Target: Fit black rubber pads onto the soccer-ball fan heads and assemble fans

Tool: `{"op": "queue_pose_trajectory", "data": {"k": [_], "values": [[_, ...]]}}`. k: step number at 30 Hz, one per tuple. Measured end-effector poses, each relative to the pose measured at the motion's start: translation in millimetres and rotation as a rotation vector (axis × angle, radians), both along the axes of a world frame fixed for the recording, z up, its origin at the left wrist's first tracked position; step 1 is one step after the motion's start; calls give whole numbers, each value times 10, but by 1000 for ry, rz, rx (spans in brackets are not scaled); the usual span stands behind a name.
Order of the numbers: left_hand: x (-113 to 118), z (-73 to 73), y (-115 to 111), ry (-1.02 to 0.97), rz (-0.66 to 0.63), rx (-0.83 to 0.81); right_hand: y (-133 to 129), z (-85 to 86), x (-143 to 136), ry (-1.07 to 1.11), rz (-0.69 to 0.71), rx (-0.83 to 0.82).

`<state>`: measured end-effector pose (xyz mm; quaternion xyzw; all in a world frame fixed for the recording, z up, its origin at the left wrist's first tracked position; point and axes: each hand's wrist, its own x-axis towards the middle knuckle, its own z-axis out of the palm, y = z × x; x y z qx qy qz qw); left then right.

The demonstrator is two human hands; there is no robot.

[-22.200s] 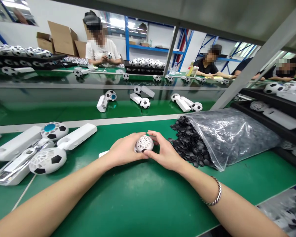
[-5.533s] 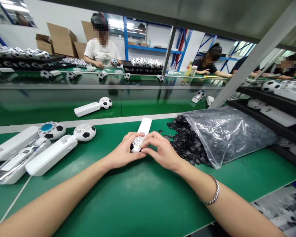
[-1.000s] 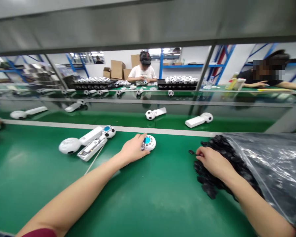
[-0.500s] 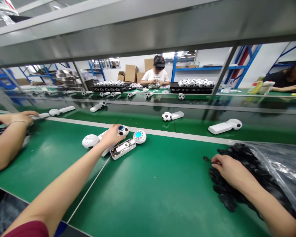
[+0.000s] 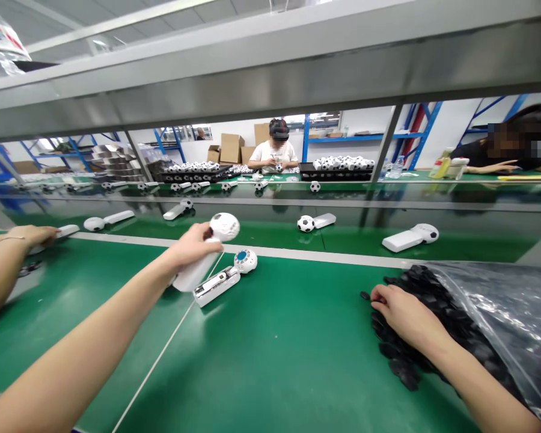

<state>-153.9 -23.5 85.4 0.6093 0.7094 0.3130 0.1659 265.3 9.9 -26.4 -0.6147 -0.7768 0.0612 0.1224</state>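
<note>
My left hand (image 5: 190,245) is wrapped round a white handheld device with a soccer-ball head (image 5: 225,227), tilted above the green work surface (image 5: 270,349). Just right of it lies an opened device (image 5: 220,285), its inner parts showing in the handle and a blue disc in its round head. At the right, my right hand (image 5: 406,313) rests on a heap of small black pieces (image 5: 433,282). Its thumb and fingertips are pinched together, and what they hold, if anything, is hidden. One loose black piece (image 5: 365,295) lies beside the fingertips.
Several soccer-ball devices (image 5: 315,222) lie on the belt beyond the pale strip (image 5: 297,255). A clear plastic bag (image 5: 487,300) spreads beside the black heap. A co-worker's arm (image 5: 9,258) reaches in at left. A metal shelf (image 5: 252,78) spans overhead; two other people sit beyond.
My left hand has raised and turned a device that lay beside the opened one. My right hand stays pinched at the black heap. The view has tilted up and shifted slightly right.
</note>
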Motion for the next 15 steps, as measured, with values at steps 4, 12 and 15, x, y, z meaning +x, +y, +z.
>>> {"op": "queue_pose_trajectory", "data": {"k": [4, 12, 15], "values": [[729, -87, -132, -590, -500, -291, 11, -26, -18, 68, 46, 15], [1536, -685, 167, -502, -750, -558, -71, 74, -92, 82, 109, 14], [1605, -736, 245, -127, -674, -290, -87, 112, -115, 172, 113, 50]]}}
